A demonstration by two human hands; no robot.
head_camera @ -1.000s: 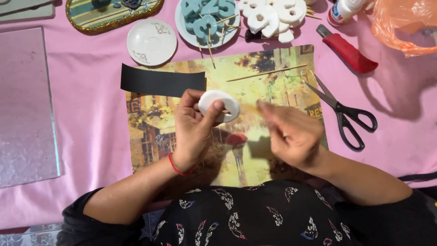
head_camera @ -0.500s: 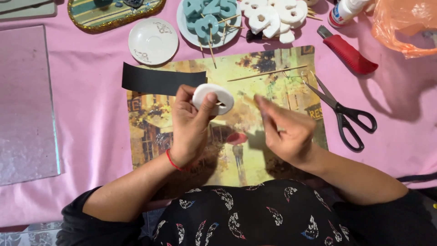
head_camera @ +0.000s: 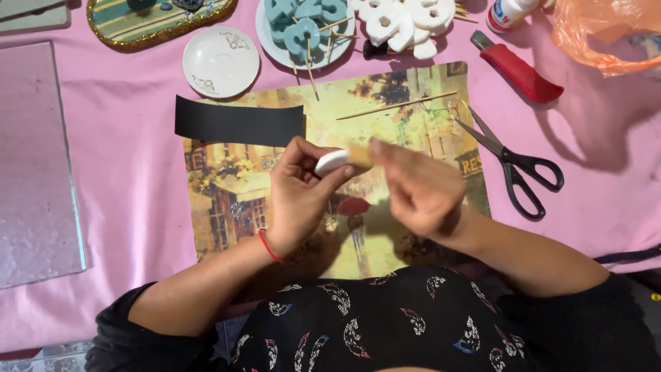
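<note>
Work surface: table under a pink cloth (head_camera: 138,179)

A painted street-scene placemat (head_camera: 413,131) lies at centre, with a black paper strip (head_camera: 237,124) overlapping its 10 o'clock corner. A wooden skewer (head_camera: 396,106) and black-handled scissors (head_camera: 513,165) rest at 2 o'clock. Along 12 o'clock: white saucer (head_camera: 220,62), plate of blue foam numerals (head_camera: 303,27), white foam numerals (head_camera: 406,21), red utility knife (head_camera: 516,72). An orange plastic bag (head_camera: 606,34) sits at 1 o'clock. A glass pane (head_camera: 34,165) lies at 9 o'clock.

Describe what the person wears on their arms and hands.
Both forearms are bare. The left hand has a thin red cord bracelet at the wrist; the right hand shows no ring or band. Dark sleeves are pushed up near the elbows, from a black top with a pale crescent pattern.
</note>
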